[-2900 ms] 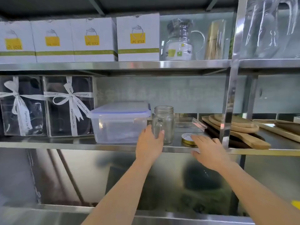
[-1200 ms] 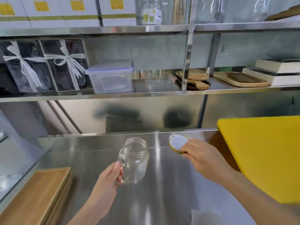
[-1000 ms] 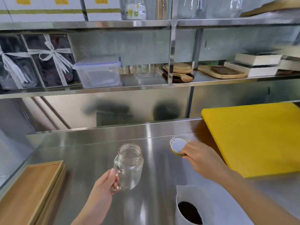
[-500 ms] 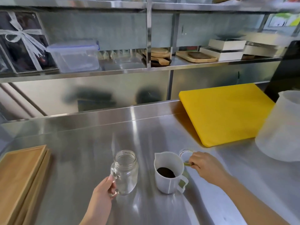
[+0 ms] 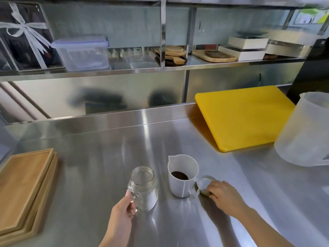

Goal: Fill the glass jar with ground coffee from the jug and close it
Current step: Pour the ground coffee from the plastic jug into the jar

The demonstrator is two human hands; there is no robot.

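At your 9 o'clock, stacked wooden trays (image 5: 25, 189) lie on the steel counter (image 5: 99, 157). Near 6 o'clock your left hand (image 5: 121, 216) is curled around the handle of the empty glass jar (image 5: 143, 188), which stands upright with its mouth uncovered. Just beside it toward 3 o'clock stands the white jug (image 5: 182, 174), dark ground coffee in its bottom. At the jug's 4 o'clock, touching its handle side, the lid (image 5: 204, 184) lies on the counter, and your right hand (image 5: 225, 197) pinches its near rim with the fingertips. At 2 o'clock a yellow cutting board (image 5: 243, 116) leans against the back wall; a large translucent jug (image 5: 304, 131) stands at 3 o'clock.
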